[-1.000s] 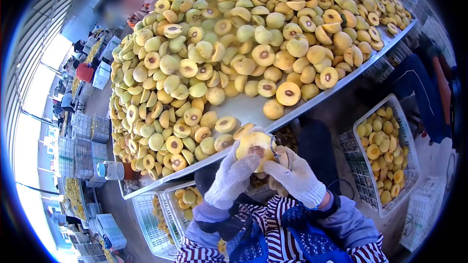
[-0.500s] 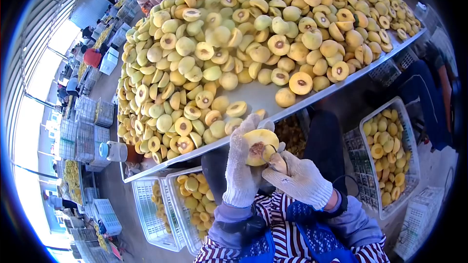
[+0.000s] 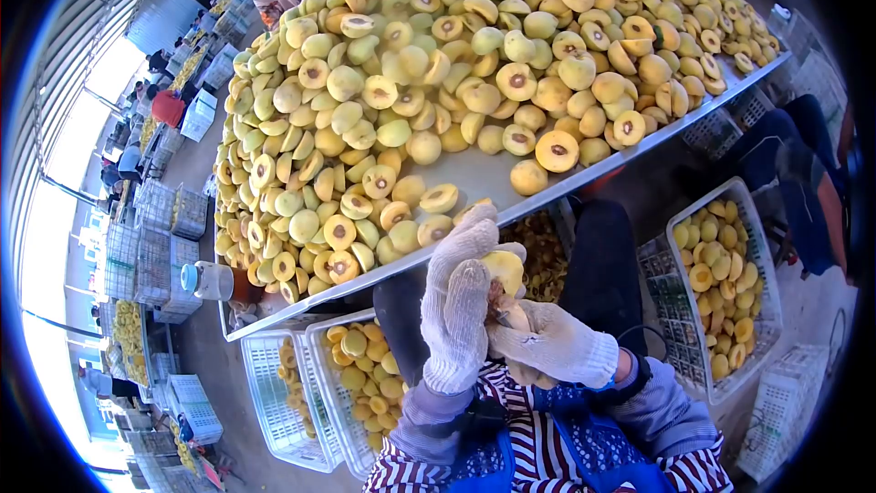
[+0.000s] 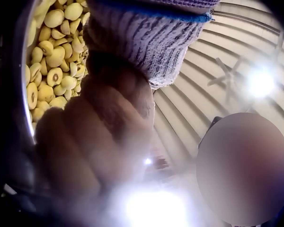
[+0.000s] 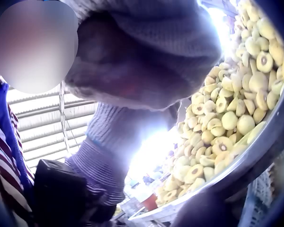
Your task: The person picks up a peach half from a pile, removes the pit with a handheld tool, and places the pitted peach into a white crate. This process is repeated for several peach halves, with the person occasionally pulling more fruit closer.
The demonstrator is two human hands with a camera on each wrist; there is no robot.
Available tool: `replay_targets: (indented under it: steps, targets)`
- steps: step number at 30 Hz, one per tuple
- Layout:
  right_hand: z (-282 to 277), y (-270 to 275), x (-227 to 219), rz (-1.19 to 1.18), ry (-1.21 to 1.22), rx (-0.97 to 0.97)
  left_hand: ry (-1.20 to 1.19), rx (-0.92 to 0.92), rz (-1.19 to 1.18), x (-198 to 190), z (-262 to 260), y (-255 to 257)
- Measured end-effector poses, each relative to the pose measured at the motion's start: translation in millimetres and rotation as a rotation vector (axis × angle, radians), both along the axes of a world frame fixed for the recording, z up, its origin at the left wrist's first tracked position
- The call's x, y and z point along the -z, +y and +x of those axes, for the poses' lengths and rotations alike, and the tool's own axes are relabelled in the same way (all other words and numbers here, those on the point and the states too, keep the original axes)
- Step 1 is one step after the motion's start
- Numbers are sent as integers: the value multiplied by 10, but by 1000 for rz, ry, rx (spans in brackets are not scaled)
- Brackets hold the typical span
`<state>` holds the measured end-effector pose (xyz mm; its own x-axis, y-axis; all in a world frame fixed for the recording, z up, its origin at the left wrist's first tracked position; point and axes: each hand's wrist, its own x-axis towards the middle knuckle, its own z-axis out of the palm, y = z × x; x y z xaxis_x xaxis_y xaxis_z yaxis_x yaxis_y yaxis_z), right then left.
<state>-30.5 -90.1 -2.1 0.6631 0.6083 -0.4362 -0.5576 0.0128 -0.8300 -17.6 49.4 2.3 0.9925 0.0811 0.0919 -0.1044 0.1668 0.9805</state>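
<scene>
In the head view a gloved left hand [image 3: 459, 303] holds a yellow fruit half [image 3: 505, 272], its fingers curled around the far side. The gloved right hand [image 3: 555, 344] grips a small tool whose wooden-looking handle [image 3: 516, 315] points at the fruit's brown centre. Both hands meet just off the near edge of a metal table [image 3: 456, 175] heaped with halved yellow-green fruit [image 3: 392, 134]. In the left wrist view the left hand [image 4: 99, 127] is dark and blurred; the right wrist view shows the right glove [image 5: 146, 56] close up, its fingertips hidden.
Two white crates [image 3: 318, 420] with fruit halves stand below left, another crate [image 3: 776, 310] at the right. Brown scraps [image 3: 538, 251] lie in a container under the table edge. A jug [image 3: 212, 281] sits at the left corner; people are at both sides.
The fruit half has turned from showing its cut face to being mostly hidden by the left hand. The left fingers have closed further around it, and the right hand has shifted slightly down.
</scene>
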Motion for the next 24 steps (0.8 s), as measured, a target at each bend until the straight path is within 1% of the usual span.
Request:
replay_targets:
  steps: [1, 2, 3, 6, 8, 9, 11, 12, 14, 15, 17, 19, 20, 23, 24]
  targets:
    - [7, -16, -8, 63, 71, -40, 1, 94, -24, -24, 24, 51]
    - [26, -29, -37, 35, 178, -108, 3, 187, -48, -55, 43, 126]
    - [27, -44, -30, 105, 207, -126, 5, 282, -71, -73, 55, 168]
    - [13, -92, -14, 283, 303, -172, -174, 260, 154, 7, 102, 195]
    - [-10, -102, -35, 359, 383, -193, -249, 241, 207, 3, 116, 176]
    - [-31, -100, 20, 376, 376, -173, -265, 228, 184, -22, 115, 141]
    - [-94, -91, 179, 411, 366, -133, -330, 199, 212, 32, 97, 132]
    - [-99, -96, 176, 451, 374, -143, -383, 182, 261, 145, 90, 167]
    - [-116, -107, 164, 527, 394, -167, -480, 166, 340, 191, 87, 189]
    - [-119, -111, 191, 521, 404, -159, -526, 174, 371, 174, 108, 202]
    - [-124, -121, 255, 507, 423, -142, -389, 332, 163, 93, 133, 196]
    - [-102, -126, 203, 470, 396, -145, -11, 604, -313, -16, 139, 186]
    - [-93, -127, 186, 452, 383, -148, 36, 597, -231, -64, 154, 220]
    - [-105, -115, 250, 497, 382, -130, 78, 565, -39, -121, 157, 259]
    - [-100, -113, 239, 545, 405, -161, -129, 537, 73, -62, 196, 252]
